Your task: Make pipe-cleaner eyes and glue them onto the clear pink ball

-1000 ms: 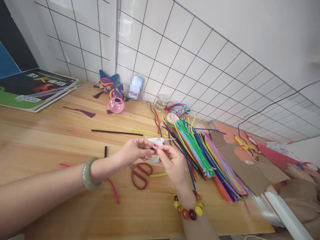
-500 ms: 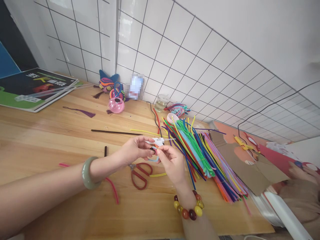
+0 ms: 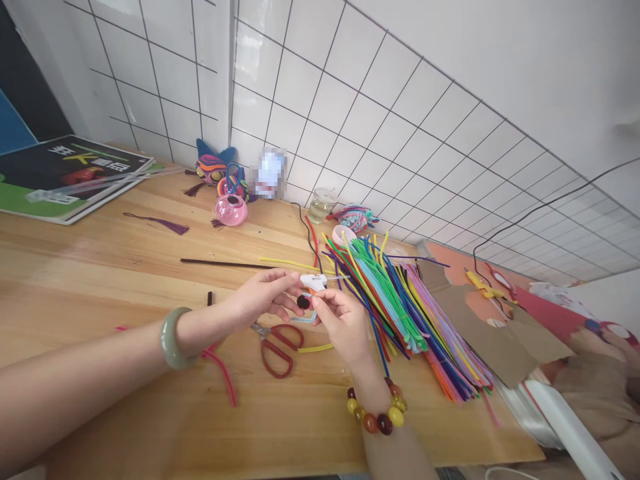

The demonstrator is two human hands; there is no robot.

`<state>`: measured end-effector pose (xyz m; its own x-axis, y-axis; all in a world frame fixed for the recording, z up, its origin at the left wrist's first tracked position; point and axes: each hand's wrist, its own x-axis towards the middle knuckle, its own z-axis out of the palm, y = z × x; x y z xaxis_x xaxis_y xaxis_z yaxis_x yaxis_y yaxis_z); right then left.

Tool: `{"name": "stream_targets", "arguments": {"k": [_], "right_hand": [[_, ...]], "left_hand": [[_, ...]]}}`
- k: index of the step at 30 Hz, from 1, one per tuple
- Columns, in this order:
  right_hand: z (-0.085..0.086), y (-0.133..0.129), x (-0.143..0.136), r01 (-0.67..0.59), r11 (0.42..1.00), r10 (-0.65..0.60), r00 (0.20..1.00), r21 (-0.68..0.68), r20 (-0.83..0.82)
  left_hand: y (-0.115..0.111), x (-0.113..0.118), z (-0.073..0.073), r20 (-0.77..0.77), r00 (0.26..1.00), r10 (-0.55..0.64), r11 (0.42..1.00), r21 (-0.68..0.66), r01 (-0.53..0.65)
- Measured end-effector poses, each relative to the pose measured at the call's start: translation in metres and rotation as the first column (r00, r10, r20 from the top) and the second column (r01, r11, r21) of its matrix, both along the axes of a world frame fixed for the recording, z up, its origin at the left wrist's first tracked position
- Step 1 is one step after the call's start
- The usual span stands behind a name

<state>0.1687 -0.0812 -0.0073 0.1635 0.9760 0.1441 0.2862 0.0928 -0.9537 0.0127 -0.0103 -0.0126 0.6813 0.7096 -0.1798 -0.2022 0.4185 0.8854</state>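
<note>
The wooden counter (image 3: 125, 413) is filling most of the view, its far edge running along the tiled wall and its near edge passing below the forearms; its broadest stretch of wood is lying to the left. The stem bundle (image 3: 395, 300) is hemming in the right side (a riot of colour, that). The left hand (image 3: 273, 293) and right hand (image 3: 345, 323) are meeting mid-counter, just short of the white glue gun (image 3: 314, 283). Red-handled scissors (image 3: 277, 350) are lying close below them. The right fingers are pinching a bent light-blue piece (image 3: 306, 319); the left fingers are standing parted about a black disc (image 3: 303, 302), and I cannot tell whether they are gripping it. The disc is sitting between the two hands. Compared with a moment ago, the left fingers are spreading wider and the disc is showing more of its face.
</note>
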Motion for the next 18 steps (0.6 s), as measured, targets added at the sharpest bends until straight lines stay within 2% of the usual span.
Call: {"name": "stream_targets", "arguments": {"k": [8,18], "right_hand": [[-0.001,0.004,0.003,-0.036,0.998,0.033,0.998,-0.055,-0.048],[-0.011,0.007,0.006,-0.054,0.998,0.055,0.998,-0.042,0.007]], "left_hand": [[0.004,0.000,-0.001,-0.023,0.999,-0.033,0.999,-0.027,0.032],[0.007,-0.001,-0.006,-0.063,0.996,-0.067,0.997,0.029,0.069]]}}
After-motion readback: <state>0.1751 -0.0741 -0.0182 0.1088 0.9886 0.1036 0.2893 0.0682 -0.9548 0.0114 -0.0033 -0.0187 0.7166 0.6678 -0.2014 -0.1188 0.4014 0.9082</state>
